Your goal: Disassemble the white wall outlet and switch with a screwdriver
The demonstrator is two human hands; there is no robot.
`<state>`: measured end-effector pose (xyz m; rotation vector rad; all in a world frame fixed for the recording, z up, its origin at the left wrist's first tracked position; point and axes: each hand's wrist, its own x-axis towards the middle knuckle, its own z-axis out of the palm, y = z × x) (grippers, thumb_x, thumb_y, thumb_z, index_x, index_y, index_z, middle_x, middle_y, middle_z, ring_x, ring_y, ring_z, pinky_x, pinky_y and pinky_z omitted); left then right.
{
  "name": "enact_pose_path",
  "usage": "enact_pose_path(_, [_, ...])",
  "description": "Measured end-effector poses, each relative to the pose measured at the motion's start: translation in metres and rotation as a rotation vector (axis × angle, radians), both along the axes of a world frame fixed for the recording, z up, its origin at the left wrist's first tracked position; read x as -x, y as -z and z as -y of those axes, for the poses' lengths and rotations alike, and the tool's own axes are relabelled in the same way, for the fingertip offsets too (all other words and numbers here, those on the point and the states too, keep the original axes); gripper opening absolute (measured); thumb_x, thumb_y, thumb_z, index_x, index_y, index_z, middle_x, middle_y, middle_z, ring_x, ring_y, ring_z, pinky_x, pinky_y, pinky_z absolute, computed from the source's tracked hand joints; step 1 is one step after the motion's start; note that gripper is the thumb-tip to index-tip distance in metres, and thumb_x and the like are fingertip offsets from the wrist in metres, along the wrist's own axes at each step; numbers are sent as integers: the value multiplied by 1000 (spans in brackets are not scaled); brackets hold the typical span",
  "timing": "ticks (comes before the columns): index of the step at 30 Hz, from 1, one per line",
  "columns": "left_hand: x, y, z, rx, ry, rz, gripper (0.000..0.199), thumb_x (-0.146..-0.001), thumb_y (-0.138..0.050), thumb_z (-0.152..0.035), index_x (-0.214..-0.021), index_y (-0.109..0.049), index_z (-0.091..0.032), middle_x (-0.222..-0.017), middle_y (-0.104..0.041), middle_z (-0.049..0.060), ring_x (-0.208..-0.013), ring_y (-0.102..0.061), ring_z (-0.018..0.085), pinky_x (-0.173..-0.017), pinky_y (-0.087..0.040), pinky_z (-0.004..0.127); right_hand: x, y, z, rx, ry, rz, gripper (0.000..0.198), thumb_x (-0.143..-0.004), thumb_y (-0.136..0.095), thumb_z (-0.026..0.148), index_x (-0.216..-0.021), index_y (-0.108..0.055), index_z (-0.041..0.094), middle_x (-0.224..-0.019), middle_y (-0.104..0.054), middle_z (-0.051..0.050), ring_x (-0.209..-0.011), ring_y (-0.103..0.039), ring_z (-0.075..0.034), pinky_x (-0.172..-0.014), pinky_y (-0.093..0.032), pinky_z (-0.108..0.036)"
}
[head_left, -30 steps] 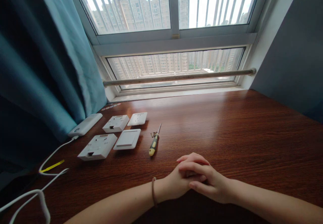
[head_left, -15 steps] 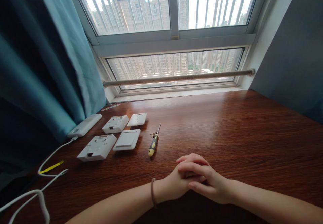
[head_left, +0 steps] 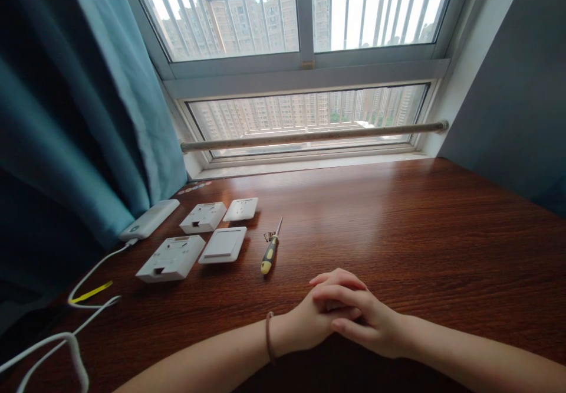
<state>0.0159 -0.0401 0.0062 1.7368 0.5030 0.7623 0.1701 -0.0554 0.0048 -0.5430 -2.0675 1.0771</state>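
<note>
My left hand (head_left: 311, 317) and my right hand (head_left: 377, 321) are clasped at the table's near edge, with the fingers folded over one another. No object shows in either hand. Nearest to them lies a screwdriver (head_left: 269, 255) with a black and yellow handle, its tip pointing away from me. Several small screws (head_left: 269, 236) are beside its shaft. Further left sit a white wall switch (head_left: 223, 245) and a white wall socket (head_left: 241, 209). Next to these are two white mounting boxes, a nearer one (head_left: 171, 257) and a farther one (head_left: 203, 217).
A white power bank (head_left: 150, 219) with a white cable (head_left: 95, 269) lies on the left of the brown wooden table (head_left: 398, 228). Near the cable is a yellow strip (head_left: 92, 292). A blue curtain (head_left: 110, 104) hangs at the left; a metal rail (head_left: 309, 137) crosses the window.
</note>
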Motion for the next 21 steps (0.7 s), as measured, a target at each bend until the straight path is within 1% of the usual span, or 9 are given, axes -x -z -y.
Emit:
enact_pose_path(10, [0,-2,-1,4,16,10,28,-81,-58,-19,-109,-55,-19,-105,-53,6,-105,-48,19,-96,-41,35,1,0,0,2,0,6,41,-83,-55,17,-123,-50,20,-118,-51,-12,-121,-42,-21,-99,-37,-38])
enact_pose_path(17, [1,0,-1,4,15,4,29,-82,-58,-23,-110,-55,-18,-107,-52,7,-105,-48,19,-96,-41,36,0,-1,-1,-2,0,20,40,-84,-54,21,-123,-49,19,-119,-51,-13,-121,-42,-23,-99,-37,-40])
enact_pose_path(21, [1,-1,-1,10,28,6,29,-82,-58,-22,-110,-55,-18,-107,-52,7,-106,-47,19,-96,-41,36,1,0,-1,-2,0,8,40,-84,-54,20,-123,-49,20,-119,-50,-13,-121,-41,-23,-99,-38,-41])
